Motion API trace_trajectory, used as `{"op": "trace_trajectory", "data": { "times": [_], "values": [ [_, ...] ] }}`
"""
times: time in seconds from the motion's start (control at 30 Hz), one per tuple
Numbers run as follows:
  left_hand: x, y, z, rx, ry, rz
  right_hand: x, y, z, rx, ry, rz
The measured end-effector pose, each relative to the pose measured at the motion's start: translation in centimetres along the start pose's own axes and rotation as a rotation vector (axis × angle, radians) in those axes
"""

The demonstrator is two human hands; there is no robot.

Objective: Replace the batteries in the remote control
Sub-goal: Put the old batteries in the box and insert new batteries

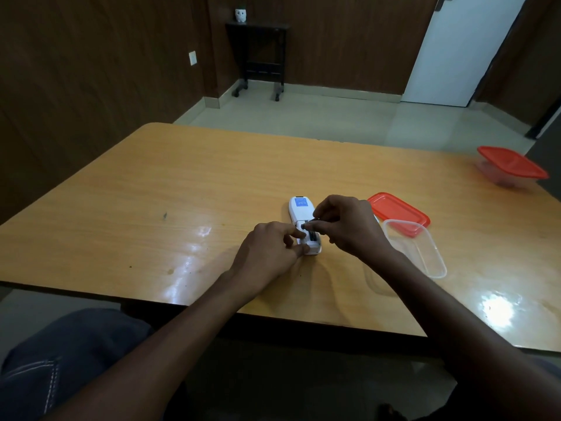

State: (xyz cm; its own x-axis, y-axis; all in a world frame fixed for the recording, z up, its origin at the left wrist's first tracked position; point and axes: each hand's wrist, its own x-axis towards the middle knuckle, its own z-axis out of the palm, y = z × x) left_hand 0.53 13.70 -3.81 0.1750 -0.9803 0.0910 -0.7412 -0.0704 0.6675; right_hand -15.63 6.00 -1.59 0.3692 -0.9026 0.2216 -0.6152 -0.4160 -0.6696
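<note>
A white remote control (299, 209) lies face down on the wooden table (182, 183), a blue label on its back and its battery compartment (312, 237) uncovered. My left hand (270, 253) pins the remote's near end with fingers on its left side. My right hand (346, 226) pinches a small dark battery (310, 223) at the top of the compartment. Whether another battery sits inside is hard to tell.
A clear plastic container (425, 253) stands open just right of my right hand, with its red lid (397, 211) behind it. Another container with a red lid (510, 165) sits at the far right edge. The table's near edge runs below my forearms.
</note>
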Motion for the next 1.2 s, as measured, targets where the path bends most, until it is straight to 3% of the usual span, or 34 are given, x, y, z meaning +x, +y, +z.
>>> {"op": "trace_trajectory", "data": {
  "times": [0.17,0.47,0.9,1.03,1.1,1.2],
  "values": [
    [0.0,0.0,0.0,0.014,-0.014,0.009,0.1,-0.2,-0.4,-0.039,0.072,-0.023],
    [0.1,-0.1,0.0,0.016,-0.006,0.016,-0.2,-0.3,1.1,-0.109,0.028,-0.042],
    [0.2,-0.1,0.1,0.003,0.020,0.014,-0.1,-0.5,-0.5,-0.383,-0.294,-0.117],
    [0.0,-0.1,0.3,0.011,0.034,0.016,-0.2,1.0,-1.0,-0.354,-0.097,-0.061],
    [-0.1,-0.1,0.3,0.008,0.041,0.011,-0.1,2.0,-1.2,-0.541,0.043,-0.045],
    [-0.2,-0.1,0.4,0.006,0.039,0.010,0.0,2.5,-1.3,-0.877,0.047,-0.008]
  ]
}}
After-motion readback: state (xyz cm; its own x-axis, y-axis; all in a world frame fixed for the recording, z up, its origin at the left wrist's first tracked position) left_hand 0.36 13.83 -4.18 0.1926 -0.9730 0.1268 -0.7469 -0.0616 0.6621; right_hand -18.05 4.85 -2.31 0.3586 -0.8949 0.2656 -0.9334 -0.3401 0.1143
